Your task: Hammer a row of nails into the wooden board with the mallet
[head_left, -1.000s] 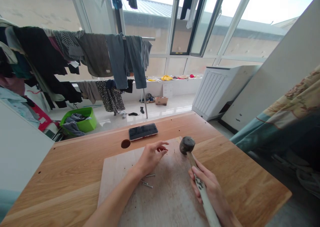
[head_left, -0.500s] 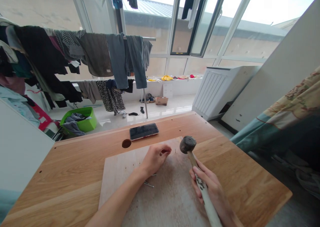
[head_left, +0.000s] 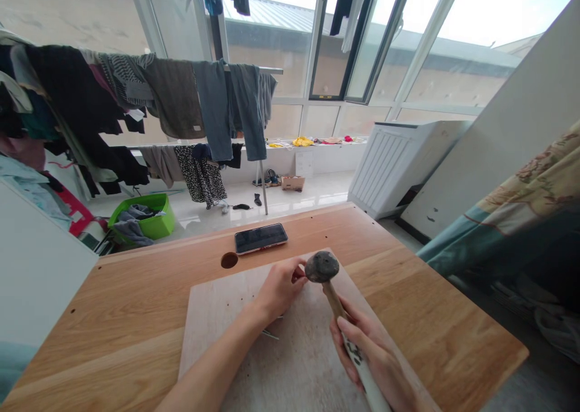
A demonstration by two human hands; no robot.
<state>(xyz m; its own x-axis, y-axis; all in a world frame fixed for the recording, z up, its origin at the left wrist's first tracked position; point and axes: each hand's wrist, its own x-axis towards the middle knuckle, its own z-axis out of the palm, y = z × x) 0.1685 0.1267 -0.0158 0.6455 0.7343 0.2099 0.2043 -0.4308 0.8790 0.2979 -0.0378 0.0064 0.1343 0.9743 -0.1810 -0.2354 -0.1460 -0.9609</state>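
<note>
My right hand [head_left: 362, 345] is wrapped round the pale, worn handle of a rubber mallet [head_left: 322, 267]. Its dark round head hovers or rests at the far right part of a whitish wooden board [head_left: 226, 363]; whether it touches anything there cannot be made out. Just left of the head, my left hand [head_left: 281, 288] has thumb and fingertips pinched together over the board. What lies between those fingertips is hidden. A few loose nails [head_left: 270, 334] lie on the board beneath my left wrist, partly covered. Several small dark holes or nail heads dot the board's left side.
The board lies on a wooden table [head_left: 113, 327] with a round hole [head_left: 229, 260]. Behind the board lies a phone [head_left: 261, 238]. Beyond the table are a green basin [head_left: 163, 218] with cloth, hanging clothes [head_left: 176, 98], a white appliance [head_left: 385, 164] and a curtain [head_left: 512, 200] at right.
The mallet has swung left and its head is now beside my left fingertips, hiding the thin upright nail seen there earlier. My left hand stays nearly in place, fingertips lowered a little.
</note>
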